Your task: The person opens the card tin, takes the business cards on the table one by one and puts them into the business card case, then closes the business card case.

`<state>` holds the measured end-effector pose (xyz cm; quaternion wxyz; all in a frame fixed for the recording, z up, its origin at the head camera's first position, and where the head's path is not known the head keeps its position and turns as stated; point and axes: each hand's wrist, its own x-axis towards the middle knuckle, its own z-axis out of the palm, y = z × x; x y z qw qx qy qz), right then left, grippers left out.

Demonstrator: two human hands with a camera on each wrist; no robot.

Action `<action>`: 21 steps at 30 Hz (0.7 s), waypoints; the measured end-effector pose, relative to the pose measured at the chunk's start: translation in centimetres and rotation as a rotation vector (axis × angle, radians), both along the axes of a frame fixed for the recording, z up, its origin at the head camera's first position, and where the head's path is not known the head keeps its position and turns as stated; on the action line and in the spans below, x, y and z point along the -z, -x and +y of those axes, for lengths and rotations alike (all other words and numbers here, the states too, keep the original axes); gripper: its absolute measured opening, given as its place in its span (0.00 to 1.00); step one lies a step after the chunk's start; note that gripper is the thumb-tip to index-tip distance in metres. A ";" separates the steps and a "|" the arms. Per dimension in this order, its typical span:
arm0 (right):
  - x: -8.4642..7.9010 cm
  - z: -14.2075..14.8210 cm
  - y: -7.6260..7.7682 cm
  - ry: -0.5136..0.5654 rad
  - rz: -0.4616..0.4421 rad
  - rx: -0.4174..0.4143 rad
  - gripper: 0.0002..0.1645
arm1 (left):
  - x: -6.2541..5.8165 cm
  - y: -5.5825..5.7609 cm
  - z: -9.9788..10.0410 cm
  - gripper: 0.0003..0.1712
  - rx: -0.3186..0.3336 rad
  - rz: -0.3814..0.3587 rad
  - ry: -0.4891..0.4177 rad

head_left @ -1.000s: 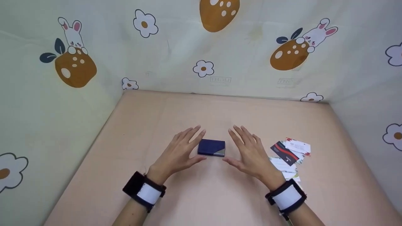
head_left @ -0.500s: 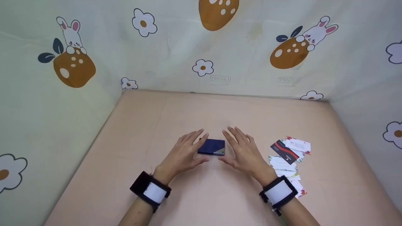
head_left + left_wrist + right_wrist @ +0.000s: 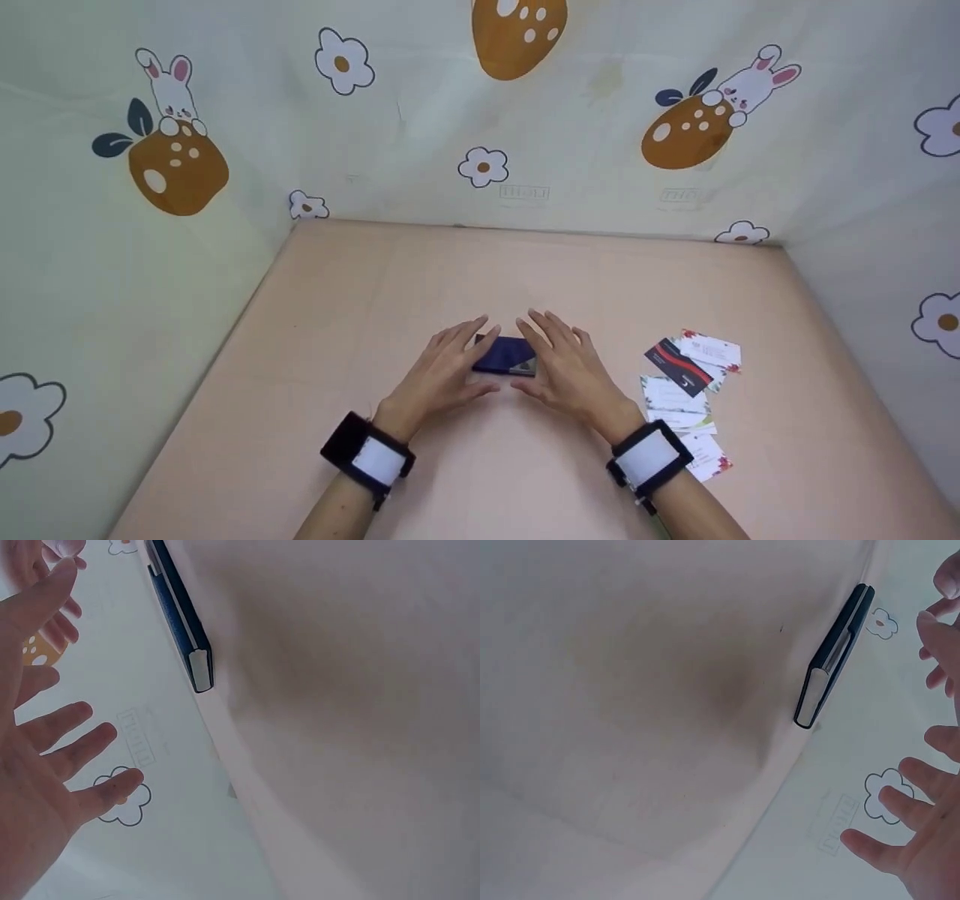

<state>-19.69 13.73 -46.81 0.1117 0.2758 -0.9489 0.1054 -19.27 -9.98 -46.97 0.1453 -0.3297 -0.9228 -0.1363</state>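
A dark blue card case [image 3: 501, 355] with a silvery corner lies flat on the table, midway between the two hands. In both wrist views the case [image 3: 184, 626] shows its edge, a pale end between dark covers. My left hand [image 3: 442, 367] is held over the case's left side, fingers spread and nearly straight. On the other side my right hand [image 3: 574, 375] hovers in the same manner, overlapping the case's right end in the head view. The right wrist view shows a gap between the case [image 3: 832, 660] and the spread fingers [image 3: 907, 806]. Neither hand holds anything.
To the right on the pinkish table [image 3: 390, 277] lie several cards: a black one with a red stripe [image 3: 679, 367], white ones with floral corners [image 3: 711, 349] and another white card [image 3: 705, 456] nearer the front. A patterned cloth wall [image 3: 405, 112] encloses the table.
Both hands have moved inward toward each other and closer around the card case, the right one further. The case and the cards stay where they were.
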 end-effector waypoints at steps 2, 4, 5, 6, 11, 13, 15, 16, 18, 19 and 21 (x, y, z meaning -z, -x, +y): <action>0.1 -0.1 0.1 -0.006 -0.001 -0.001 0.52 | 0.1 0.1 0.0 0.46 -0.001 -0.006 0.001; 0.1 -0.2 0.2 -0.013 -0.004 -0.002 0.51 | 0.2 0.1 0.0 0.46 -0.004 -0.014 0.003; 0.1 -0.3 0.3 -0.017 -0.004 -0.002 0.51 | 0.2 0.1 0.0 0.46 -0.006 -0.022 0.005; 0.2 -0.3 0.3 -0.017 -0.005 -0.003 0.51 | 0.3 0.2 0.0 0.45 -0.009 -0.031 0.009; 0.6 -0.4 0.5 -0.011 -0.012 -0.006 0.50 | 0.5 0.4 0.0 0.45 -0.016 -0.076 0.023; 0.8 -0.5 0.5 -0.007 -0.012 -0.008 0.49 | 0.7 0.5 0.0 0.45 -0.014 -0.086 0.020; 1.1 -0.4 0.6 -0.007 -0.012 -0.011 0.49 | 0.8 0.6 0.1 0.45 -0.013 -0.091 0.013; 1.2 -0.4 0.7 -0.009 -0.015 -0.010 0.48 | 0.9 0.7 0.1 0.45 -0.012 -0.090 0.010; 1.4 -0.4 0.8 -0.008 -0.019 -0.011 0.48 | 1.0 0.7 0.0 0.45 -0.011 -0.084 0.009; 1.4 -0.4 0.8 -0.007 -0.022 -0.011 0.47 | 1.0 0.8 0.0 0.45 -0.014 -0.083 0.010; 1.5 -0.4 0.9 -0.014 -0.028 -0.007 0.47 | 1.1 0.9 0.0 0.45 -0.017 -0.083 0.011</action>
